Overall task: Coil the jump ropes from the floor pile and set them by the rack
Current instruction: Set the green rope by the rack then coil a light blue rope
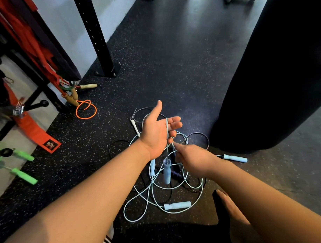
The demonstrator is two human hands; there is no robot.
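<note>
A tangled pile of jump ropes [164, 190] lies on the dark speckled floor, with light blue cords, black cords and several light blue handles. My left hand [157, 132] is held palm up above the pile, fingers relaxed. A light blue cord [167, 137] runs across its palm, and a blue handle [167, 171] hangs from that cord below the wrist. My right hand [193, 159] pinches the same cord just under my left hand's fingers. The black rack upright [96, 38] stands bolted to the floor at the upper left.
An orange rope coil [86, 109] with wooden handles lies by the rack's base. Green-handled ropes [21, 162] rest at the far left beside red bands [31, 125]. A large black punching bag [274, 81] hangs close on the right. My knee [230, 208] is at the bottom.
</note>
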